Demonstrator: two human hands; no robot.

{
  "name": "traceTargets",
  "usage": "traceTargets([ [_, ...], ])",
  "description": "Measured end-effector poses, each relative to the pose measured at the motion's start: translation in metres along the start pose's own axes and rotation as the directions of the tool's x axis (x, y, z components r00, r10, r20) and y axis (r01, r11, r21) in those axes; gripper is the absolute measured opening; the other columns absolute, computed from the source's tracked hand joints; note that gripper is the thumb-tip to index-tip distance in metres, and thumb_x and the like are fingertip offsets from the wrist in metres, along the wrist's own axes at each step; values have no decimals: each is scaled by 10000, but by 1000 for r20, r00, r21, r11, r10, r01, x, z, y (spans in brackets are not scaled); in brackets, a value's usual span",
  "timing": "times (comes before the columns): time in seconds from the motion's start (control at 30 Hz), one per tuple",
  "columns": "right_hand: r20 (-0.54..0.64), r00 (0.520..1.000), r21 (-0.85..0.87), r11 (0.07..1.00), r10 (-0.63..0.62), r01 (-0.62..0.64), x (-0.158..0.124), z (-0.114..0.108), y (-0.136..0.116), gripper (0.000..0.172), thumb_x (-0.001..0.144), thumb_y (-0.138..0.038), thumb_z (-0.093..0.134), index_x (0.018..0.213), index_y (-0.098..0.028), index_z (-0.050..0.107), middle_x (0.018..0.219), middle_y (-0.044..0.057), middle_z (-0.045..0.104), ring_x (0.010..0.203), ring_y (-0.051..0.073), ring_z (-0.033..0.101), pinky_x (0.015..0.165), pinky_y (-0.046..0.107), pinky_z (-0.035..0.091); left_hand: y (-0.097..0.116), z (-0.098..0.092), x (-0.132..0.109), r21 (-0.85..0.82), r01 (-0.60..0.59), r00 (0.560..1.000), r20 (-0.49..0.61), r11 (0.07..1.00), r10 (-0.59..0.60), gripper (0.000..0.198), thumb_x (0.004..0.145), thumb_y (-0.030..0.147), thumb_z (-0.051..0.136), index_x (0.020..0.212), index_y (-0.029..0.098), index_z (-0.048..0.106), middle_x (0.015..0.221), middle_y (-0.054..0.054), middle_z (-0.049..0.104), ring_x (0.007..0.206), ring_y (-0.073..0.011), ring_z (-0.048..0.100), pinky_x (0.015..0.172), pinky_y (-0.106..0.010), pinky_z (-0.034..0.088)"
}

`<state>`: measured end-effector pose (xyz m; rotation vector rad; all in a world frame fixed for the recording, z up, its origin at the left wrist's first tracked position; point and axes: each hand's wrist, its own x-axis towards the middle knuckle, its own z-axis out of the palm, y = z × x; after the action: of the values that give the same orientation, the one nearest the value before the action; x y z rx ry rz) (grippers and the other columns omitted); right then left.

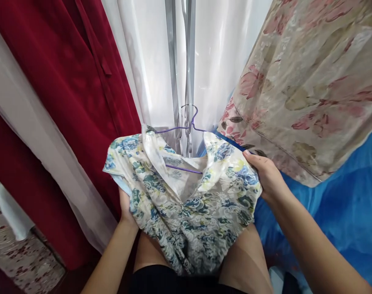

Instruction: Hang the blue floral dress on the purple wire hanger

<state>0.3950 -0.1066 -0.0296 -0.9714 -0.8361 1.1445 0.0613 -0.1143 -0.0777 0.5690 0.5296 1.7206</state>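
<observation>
Hands grip a floral blouse that sits on a purple hanger and droops over the person's bare thighs. The right hand is closed on the blouse's right shoulder, thumb on top of the cloth and fingers tucked beneath it. The left hand is under the opposite sleeve, where the fabric covers its fingers, so I cannot tell whether they are clenched or only propping the cloth up.

The blouse is white with blue, green and yellow flowers. Its collar is spread open, so the hanger's lower bar shows inside the neck. The hanger's hook rises just above the collar, in front of a metal frame.

A white sheer curtain hangs behind the frame, and a dark red curtain fills the left side. A pale drape with pink flowers hangs on the right, close to the right hand. Below it a blue sheet spreads beside the right forearm. Black shorts show under the blouse's hem, and a patterned floor appears at the lower left.
</observation>
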Motion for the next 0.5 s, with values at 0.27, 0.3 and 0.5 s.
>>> traceTargets([
  [0.27, 69, 997, -66, 997, -29, 34, -1, -4, 8, 302, 698, -475, 850, 716, -187, 762, 670, 100, 766, 604, 274, 729, 434, 308, 489, -29, -64, -51, 522, 102, 987, -162, 847, -19, 748, 656, 423, 917, 1325, 216, 656, 1314, -106, 706, 1369, -346, 553, 1187, -467, 412],
  [0.3, 64, 997, -60, 997, -38, 42, 2, -4, 5, 298, 721, -466, 838, 715, -178, 760, 674, 109, 767, 590, 264, 722, 450, 312, 488, -31, -65, -54, 564, 99, 989, -146, 820, -19, 743, 657, 397, 918, 1326, 207, 656, 1311, -114, 707, 1358, -348, 564, 1185, -467, 414],
  [0.5, 52, 996, -153, 985, -73, 80, 11, -10, -38, 295, 850, -367, 762, 806, -75, 779, 652, 147, 759, 443, 157, 638, 484, 296, 416, -42, -57, -66, 682, 92, 995, -79, 726, -52, 564, 697, 497, 861, 1132, 152, 758, 1186, -141, 758, 1216, -372, 665, 1105, -484, 493],
])
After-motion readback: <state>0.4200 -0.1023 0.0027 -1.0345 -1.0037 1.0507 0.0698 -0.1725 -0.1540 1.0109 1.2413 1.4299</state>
